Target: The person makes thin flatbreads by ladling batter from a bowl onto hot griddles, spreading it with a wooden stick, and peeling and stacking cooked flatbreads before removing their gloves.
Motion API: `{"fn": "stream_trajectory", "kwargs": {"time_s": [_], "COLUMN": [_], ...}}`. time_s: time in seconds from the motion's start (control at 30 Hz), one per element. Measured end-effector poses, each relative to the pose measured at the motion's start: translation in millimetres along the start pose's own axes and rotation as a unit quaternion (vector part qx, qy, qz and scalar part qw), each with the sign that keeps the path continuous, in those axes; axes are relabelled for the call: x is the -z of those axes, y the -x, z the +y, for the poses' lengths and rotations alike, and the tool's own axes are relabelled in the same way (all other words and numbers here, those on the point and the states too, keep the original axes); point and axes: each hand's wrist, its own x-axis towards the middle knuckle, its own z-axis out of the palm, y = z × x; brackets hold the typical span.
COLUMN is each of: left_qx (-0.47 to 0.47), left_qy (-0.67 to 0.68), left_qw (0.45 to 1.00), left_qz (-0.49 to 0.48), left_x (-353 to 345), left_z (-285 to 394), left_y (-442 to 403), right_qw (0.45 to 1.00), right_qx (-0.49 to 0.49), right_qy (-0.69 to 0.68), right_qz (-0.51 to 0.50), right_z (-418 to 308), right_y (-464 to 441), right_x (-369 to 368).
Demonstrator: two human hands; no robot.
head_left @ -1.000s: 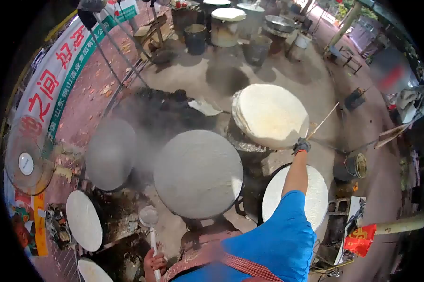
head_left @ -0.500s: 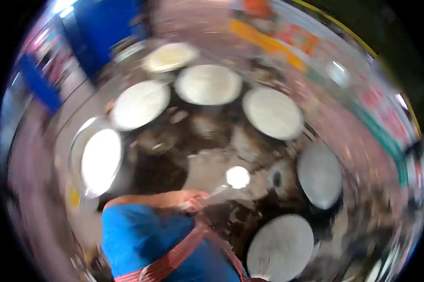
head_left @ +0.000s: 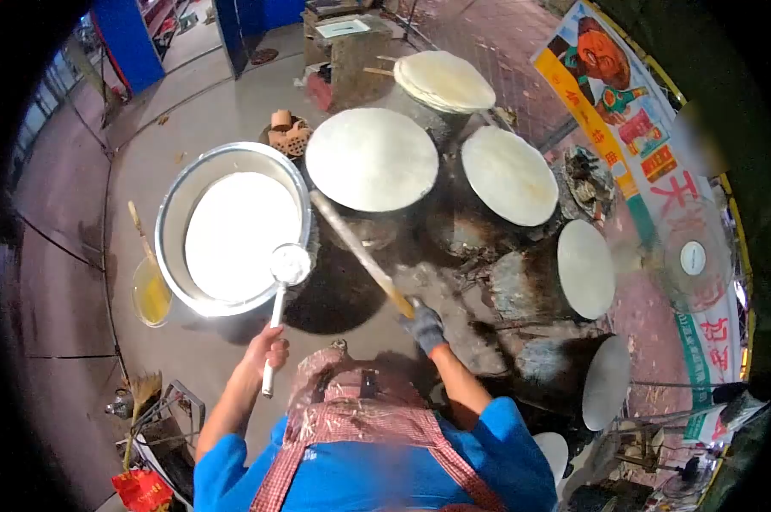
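My bare left hand (head_left: pixel 268 350) is closed around the white handle of a ladle (head_left: pixel 291 264). The ladle's round bowl, coated white, is over the right front rim of a large metal basin (head_left: pixel 173 275). White batter (head_left: pixel 236 230) fills much of that basin. My right hand (head_left: pixel 424 326), in a grey glove, grips the yellowish end of a long wooden stick (head_left: pixel 356 239). The stick's far end reaches up to the gap between the basin and the nearest griddle, which carries a round white pancake (head_left: pixel 372 160).
More round pale sheets, one (head_left: pixel 509 175) and another (head_left: pixel 586 269), curve round the right on sooty drum stoves. A pancake stack (head_left: pixel 444 81) stands behind. Left of the basin is a container of yellow liquid (head_left: pixel 152 294). A printed banner (head_left: pixel 642 128) borders the right side.
The view has turned and sharpened, now taking in both arms. The ladle has moved from the open middle to the basin's rim. My right hand and the wooden stick have come into sight.
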Motion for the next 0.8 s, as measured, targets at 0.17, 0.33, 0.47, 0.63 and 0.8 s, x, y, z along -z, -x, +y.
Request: {"fn": "stream_trajectory", "kwargs": {"time_s": [0.17,0.33,0.47,0.63,0.8], "left_qx": [-0.329,-0.213,-0.337,-0.39,-0.456], "left_qy": [-0.237,-0.443,-0.381,-0.196,-0.027], "left_qw": [0.893,0.766,0.798,0.829,0.759], "left_qz": [0.195,0.414,0.324,0.348,0.464], "left_x": [66.4,89.7,95.4,162.4,273.3], "left_z": [46.1,55.1,14.0,-79.7,-165.2], "left_y": [-57.7,-116.6,-65.8,49.7,159.4], "right_qw": [0.984,0.927,0.8,0.58,0.401], "right_qx": [0.103,0.252,0.493,0.79,0.906], "right_qy": [0.112,0.239,0.342,0.191,0.114], "right_qz": [-0.093,-0.143,-0.02,-0.065,-0.08], "right_z": [-117.3,-161.2,-230.2,-343.2,-425.9], "right_y": [-95.6,-155.1,-108.2,24.6,143.9], "right_x": [-39.0,-93.3,-105.2,-142.4,-222.6]}}
